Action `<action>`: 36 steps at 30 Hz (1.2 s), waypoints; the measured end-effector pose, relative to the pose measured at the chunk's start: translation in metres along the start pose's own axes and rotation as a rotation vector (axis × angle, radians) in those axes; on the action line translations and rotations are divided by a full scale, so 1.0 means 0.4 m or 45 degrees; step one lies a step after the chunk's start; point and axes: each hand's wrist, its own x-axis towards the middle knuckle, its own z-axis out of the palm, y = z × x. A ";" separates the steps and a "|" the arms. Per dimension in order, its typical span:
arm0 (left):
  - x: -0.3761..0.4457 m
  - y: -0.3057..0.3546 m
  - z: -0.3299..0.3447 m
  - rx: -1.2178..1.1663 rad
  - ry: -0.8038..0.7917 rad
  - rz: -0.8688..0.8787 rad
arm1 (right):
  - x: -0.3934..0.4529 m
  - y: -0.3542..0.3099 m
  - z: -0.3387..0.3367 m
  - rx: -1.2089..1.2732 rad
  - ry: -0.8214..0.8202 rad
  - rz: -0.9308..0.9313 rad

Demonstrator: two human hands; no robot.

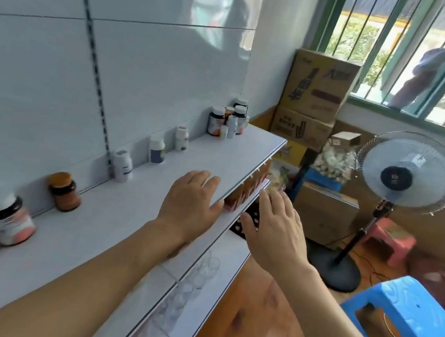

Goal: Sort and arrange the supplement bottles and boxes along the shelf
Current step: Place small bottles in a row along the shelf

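White shelf (152, 185) carries scattered, somewhat blurred supplement bottles (122, 165).

bottle labels (123, 166) blurred, unreadable; lower-shelf boxes (243, 193) mostly hidden under top shelf (149, 203)

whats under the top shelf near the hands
Orange-red boxes stand under the top shelf, with a dark pack lower down. The shelf edge and right hand hide the rest.

White tiled wall (60, 35), barred window (414, 53), standing fan (407, 177), blue stool (409, 317), wooden floor (264, 309)
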 end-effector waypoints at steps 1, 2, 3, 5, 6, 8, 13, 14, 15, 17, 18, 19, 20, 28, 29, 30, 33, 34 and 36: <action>0.047 0.013 0.024 -0.006 -0.004 -0.021 | 0.047 0.038 0.008 0.009 -0.006 -0.013; 0.093 0.026 0.044 -0.011 -0.011 -0.039 | 0.092 0.071 0.012 0.016 -0.020 -0.029; 0.137 0.037 0.062 -0.018 -0.012 -0.052 | 0.134 0.102 0.013 0.017 -0.026 -0.052; 0.221 0.059 0.092 -0.030 0.007 -0.083 | 0.221 0.160 0.013 0.010 -0.014 -0.123; 0.263 0.065 0.105 -0.040 0.016 -0.105 | 0.269 0.186 0.014 0.014 -0.004 -0.148; 0.339 0.068 0.129 -0.054 0.023 -0.145 | 0.361 0.231 0.020 0.024 -0.011 -0.180; 0.523 0.030 0.200 -0.035 0.055 -0.264 | 0.583 0.293 0.075 0.034 -0.109 -0.280; 0.563 0.016 0.217 -0.032 0.053 -0.289 | 0.631 0.300 0.089 0.032 -0.121 -0.302; 0.601 0.002 0.237 -0.033 0.053 -0.309 | 0.676 0.308 0.105 0.030 -0.128 -0.323; 0.681 -0.025 0.278 -0.045 0.071 -0.342 | 0.766 0.322 0.140 0.020 -0.136 -0.365; 0.721 -0.038 0.296 -0.058 0.078 -0.363 | 0.811 0.329 0.154 0.009 -0.152 -0.387; 0.761 -0.050 0.312 -0.070 0.078 -0.383 | 0.856 0.335 0.166 -0.006 -0.171 -0.409; 0.799 -0.062 0.328 -0.076 0.076 -0.398 | 0.901 0.341 0.178 -0.023 -0.179 -0.438; 0.992 -0.147 0.429 -0.068 0.069 -0.530 | 1.209 0.340 0.280 -0.014 -0.132 -0.695; 1.008 -0.157 0.441 -0.065 0.070 -0.560 | 1.242 0.337 0.292 0.002 -0.127 -0.732; 1.025 -0.167 0.454 -0.068 0.077 -0.590 | 1.276 0.334 0.306 0.010 -0.123 -0.772; 1.064 -0.189 0.495 -0.046 0.074 -0.655 | 1.368 0.334 0.355 -0.004 -0.070 -0.932; 1.075 -0.191 0.509 -0.030 0.065 -0.673 | 1.395 0.335 0.372 0.007 -0.062 -0.983; 1.097 -0.190 0.530 0.004 0.036 -0.711 | 1.447 0.336 0.399 0.058 -0.044 -1.088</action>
